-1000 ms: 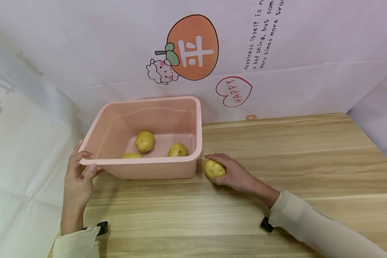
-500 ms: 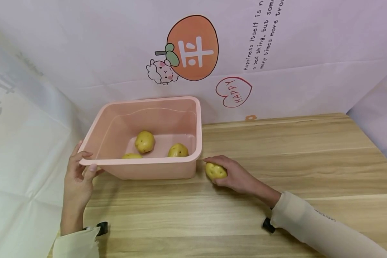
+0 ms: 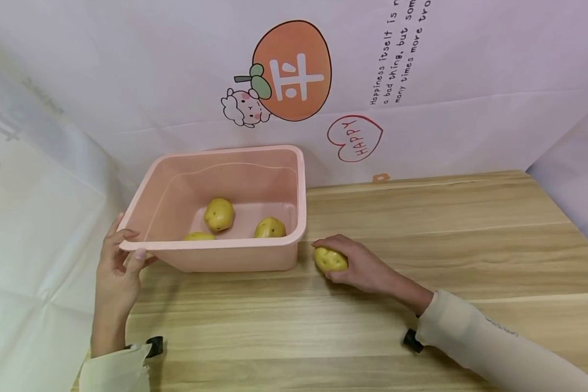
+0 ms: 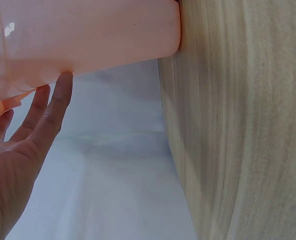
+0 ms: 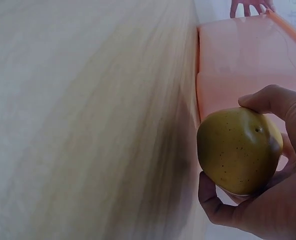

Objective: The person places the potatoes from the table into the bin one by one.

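Observation:
A pink plastic bin (image 3: 235,258) stands at the left of the table. My left hand (image 3: 116,283) grips its front left corner, thumb at the front and fingers at the left rim; in the left wrist view, fingertips touch the bin's outer wall. Inside lie a potato (image 3: 219,214) near the middle, another potato (image 3: 270,227) at the right, and a third potato (image 3: 199,236) mostly hidden behind the front rim. Just right of the bin, my right hand (image 3: 365,268) holds a yellow potato (image 5: 239,151) between thumb and fingers, apart from the bin.
The wood-grain table (image 3: 451,245) extends to the right of the bin and in front of it. Behind hangs a white printed cloth (image 3: 176,81), close to the bin's back. Another white cloth (image 3: 34,261) hangs along the left side.
My right hand has shifted slightly to the right with the potato in its grip. The left hand, the bin and the potatoes inside stay in place.

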A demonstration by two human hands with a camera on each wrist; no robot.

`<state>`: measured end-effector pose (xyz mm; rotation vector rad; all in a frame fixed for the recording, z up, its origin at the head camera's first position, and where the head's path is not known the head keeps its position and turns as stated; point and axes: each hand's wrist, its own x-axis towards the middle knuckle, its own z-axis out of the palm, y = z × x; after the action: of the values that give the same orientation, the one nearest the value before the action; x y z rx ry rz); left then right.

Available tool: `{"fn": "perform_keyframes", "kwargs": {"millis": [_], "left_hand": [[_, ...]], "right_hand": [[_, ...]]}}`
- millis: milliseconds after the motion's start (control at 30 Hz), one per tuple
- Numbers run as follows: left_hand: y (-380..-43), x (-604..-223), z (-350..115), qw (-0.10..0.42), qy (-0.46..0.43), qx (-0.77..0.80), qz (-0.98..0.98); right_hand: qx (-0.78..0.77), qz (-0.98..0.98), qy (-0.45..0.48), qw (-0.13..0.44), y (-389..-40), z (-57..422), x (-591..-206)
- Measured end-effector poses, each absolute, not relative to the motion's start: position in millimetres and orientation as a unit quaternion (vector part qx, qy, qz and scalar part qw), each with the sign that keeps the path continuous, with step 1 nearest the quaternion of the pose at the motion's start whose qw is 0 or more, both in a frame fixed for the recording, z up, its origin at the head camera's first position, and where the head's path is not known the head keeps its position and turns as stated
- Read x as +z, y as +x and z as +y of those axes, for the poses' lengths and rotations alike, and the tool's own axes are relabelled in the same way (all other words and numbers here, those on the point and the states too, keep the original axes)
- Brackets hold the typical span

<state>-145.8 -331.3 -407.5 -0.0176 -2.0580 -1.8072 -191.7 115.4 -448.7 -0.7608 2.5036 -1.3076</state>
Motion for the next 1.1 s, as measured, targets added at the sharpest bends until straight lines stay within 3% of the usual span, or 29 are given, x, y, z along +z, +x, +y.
{"fn": "perform_keyframes", "kwargs": {"millis": [633,1100], "left_hand": [[-146,-407,-330,0.201,-0.001,-0.639,-0.743],[-144,-405,-330,0.200,-0.002,-0.635,-0.746]], "right_hand": [[-0.414,0.859,-0.283,0.104,-188,128,-432],[-0.394,0.857,-0.311,0.118,-183,138,-393]]}}
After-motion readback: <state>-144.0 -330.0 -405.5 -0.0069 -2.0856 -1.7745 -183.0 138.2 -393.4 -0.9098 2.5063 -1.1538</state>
